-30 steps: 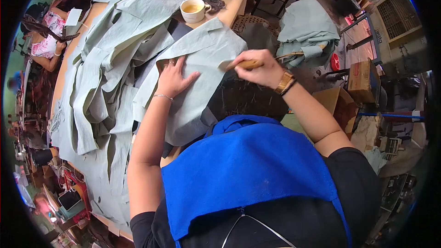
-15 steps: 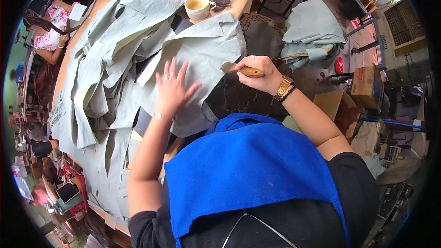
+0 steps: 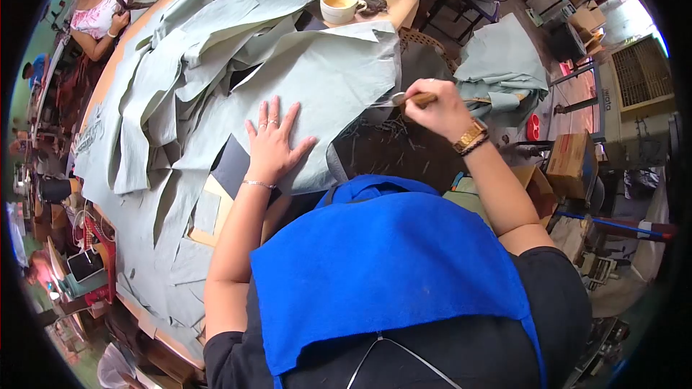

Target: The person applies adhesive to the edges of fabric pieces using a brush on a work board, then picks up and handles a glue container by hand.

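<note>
My left hand (image 3: pixel 272 148) lies flat with fingers spread on a pale grey-green leather-like sheet (image 3: pixel 324 72). A wooden-handled brush (image 3: pixel 424 99) is in my right hand (image 3: pixel 448 112), gripped by its handle. Its blurred head points left and reaches the sheet's right edge; whether it touches cannot be made out. Beyond the sheet, a white cup (image 3: pixel 337 10) with yellowish liquid stands near the table's far right corner. Several more grey-green pieces (image 3: pixel 158 108) lie in overlapping folds to the left of my hand.
A stack of similar pieces (image 3: pixel 502 65) rests on a support to the right, near a woven-edged chair (image 3: pixel 425 42). A cardboard box (image 3: pixel 569 164) stands further right. Across the table, at the upper left, sits another person (image 3: pixel 101 11). Scraps litter the dark floor below the sheet.
My left hand has come down flat on the sheet. My right hand has shifted right with the brush, now at the sheet's edge. The whole view has turned slightly.
</note>
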Action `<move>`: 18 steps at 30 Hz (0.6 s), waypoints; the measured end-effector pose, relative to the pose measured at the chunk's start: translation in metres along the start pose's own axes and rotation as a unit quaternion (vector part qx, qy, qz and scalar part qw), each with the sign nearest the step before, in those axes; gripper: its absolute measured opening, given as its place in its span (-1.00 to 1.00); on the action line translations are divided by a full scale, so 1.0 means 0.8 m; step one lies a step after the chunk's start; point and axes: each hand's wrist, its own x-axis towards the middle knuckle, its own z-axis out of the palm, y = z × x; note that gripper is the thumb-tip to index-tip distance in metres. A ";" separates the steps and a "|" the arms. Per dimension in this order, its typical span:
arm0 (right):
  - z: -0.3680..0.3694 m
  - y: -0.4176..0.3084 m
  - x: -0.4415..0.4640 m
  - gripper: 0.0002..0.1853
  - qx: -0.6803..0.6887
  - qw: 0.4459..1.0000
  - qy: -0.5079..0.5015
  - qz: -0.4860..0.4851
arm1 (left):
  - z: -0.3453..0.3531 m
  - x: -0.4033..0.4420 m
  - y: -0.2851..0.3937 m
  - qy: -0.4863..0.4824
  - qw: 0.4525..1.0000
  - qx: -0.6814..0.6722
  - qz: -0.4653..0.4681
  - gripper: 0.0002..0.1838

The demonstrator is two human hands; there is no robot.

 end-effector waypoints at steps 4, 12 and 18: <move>0.026 -0.033 0.011 -0.91 0.091 0.989 0.063 -0.102 | -0.002 0.003 0.002 -0.021 1.000 0.004 0.001 -0.12; 0.012 -0.028 0.000 -0.90 0.025 0.998 0.031 -0.047 | 0.001 0.007 0.002 -0.018 1.000 0.000 0.008 -0.13; 0.050 -0.045 -0.007 -0.89 0.113 0.989 -0.057 -0.075 | 0.002 0.015 0.002 -0.022 1.000 -0.002 0.013 -0.16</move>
